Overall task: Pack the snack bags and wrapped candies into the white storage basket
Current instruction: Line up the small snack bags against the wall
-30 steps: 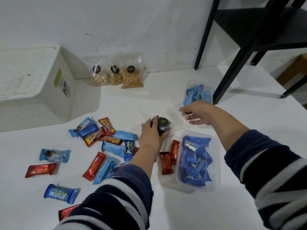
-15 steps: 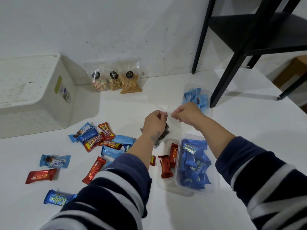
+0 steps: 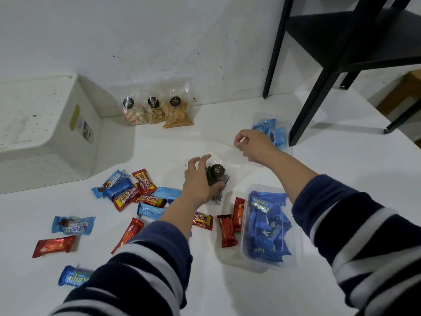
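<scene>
Half a second ago my hands were pinched together over the bag; now they have drawn apart. My left hand has dropped onto the clear plastic snack bag of dark pieces with a round black label, fingers spread and curled round its filled end, thumb under it. My right hand has pulled away up and to the right, fingertips pinched on the bag's empty clear top, stretching it flat.

So the bag's long axis runs from my left hand toward my right, lying on the white desk. The white perforated plastic storage basket sits well to the left of the bag, nearer my left hand, which I judge should carry it over. Left of the bag lie scattered red and blue wrapped candies; beyond it, against the wall, stand three more clear snack bags.
</scene>
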